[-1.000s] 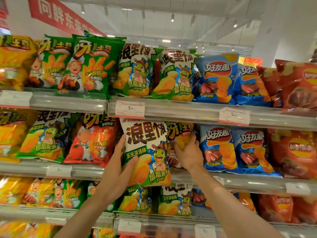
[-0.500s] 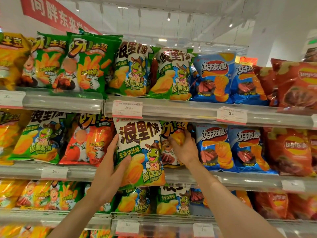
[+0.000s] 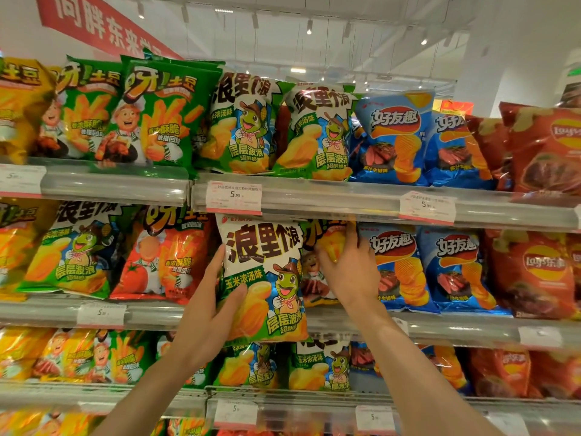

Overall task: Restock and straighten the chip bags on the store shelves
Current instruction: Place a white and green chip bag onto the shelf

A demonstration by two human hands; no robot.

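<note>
The shelves [image 3: 345,202] fill the view in stacked rows, each packed with upright chip bags behind clear front rails carrying price tags [image 3: 233,198]. Compared with a second ago, the view has shifted slightly, so the rows sit a little lower and to the left in the picture; the bags on them look unmoved.

The white and green bag [image 3: 262,278] stands upright at the front of the middle shelf, just under a price tag, its bottom edge hanging over the rail. It has gone from a slight tilt to nearly straight, and sits higher against the shelf above than before. It shows bold dark characters on white at the top, a cartoon frog in a hat, yellow wavy chips and a green lower band.

The left hand [image 3: 209,313] grips this bag's left edge, fingers reaching up its side and the thumb pressed across its front.

The right hand [image 3: 352,269] has moved up and inward since the earlier picture. It is now pressed on the yellow bag [image 3: 327,243] just behind and right of the white one, fingers spread and curled over its upper part, beside the blue bags [image 3: 396,265].
</note>
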